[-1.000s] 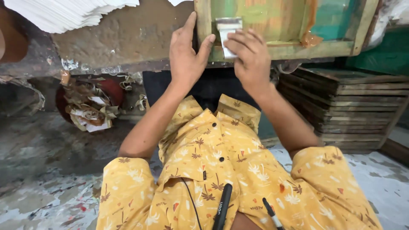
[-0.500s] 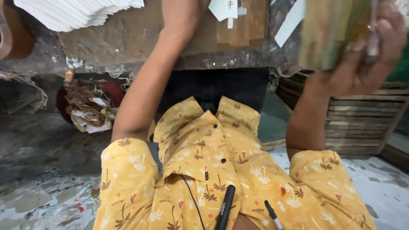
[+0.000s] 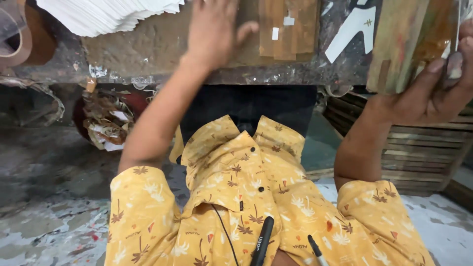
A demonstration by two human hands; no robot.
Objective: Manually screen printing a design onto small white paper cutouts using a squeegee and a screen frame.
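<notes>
Right hand: grip clenched on a wooden frame, fingers wrapped over its lower edge, thumb up along the right side. Frame is off the bench, tilted, at the top right of view; greenish and orange stains on the wood. Something pale sits under the fingertips at the far right edge, too cut off to identify.

Left hand: grip released, palm flat on the bench, fingers spread, holding nothing. Just right of it: a brown wooden patch on the bench top with two small white rectangular labels, one above the other. Further right, a white angled paper cut-out, lying flat on the dark surface.

Top left: stack of white sheets, fanned edges, overhanging the bench. Far left edge: roll of brown tape.

Below the bench at left: red bin full of crumpled paper scraps. At right, below the frame: stack of wooden frames on the floor. Floor is paint-spattered grey.

Foreground: yellow patterned shirt, black pen clipped at the front.
</notes>
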